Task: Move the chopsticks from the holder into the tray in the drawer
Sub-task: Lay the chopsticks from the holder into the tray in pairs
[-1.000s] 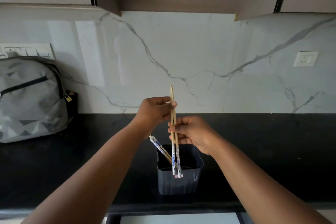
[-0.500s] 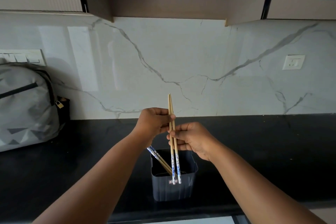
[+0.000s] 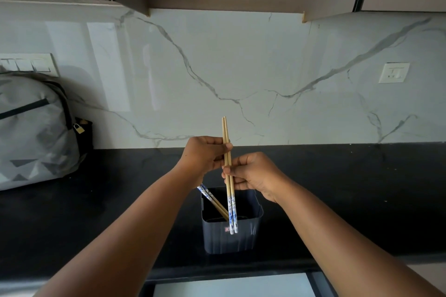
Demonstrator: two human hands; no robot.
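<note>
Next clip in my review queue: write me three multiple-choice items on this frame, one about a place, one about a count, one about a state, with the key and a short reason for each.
1. Where does the dark holder stand?
A. On the black countertop
B. Inside the drawer
C. On top of the backpack

2. How many chopsticks are held upright in the hands?
A. One
B. Two
C. Four

3. What is the state of the held chopsticks?
A. Lying flat on the counter
B. Resting deep in the holder
C. Raised above the holder, pinched by both hands

Key: 1 A, the holder sits on the countertop near its front edge. 2 B, two sticks side by side. 3 C, the left hand and the right hand each have a grip on them, with another pair leaning in the holder.
</note>
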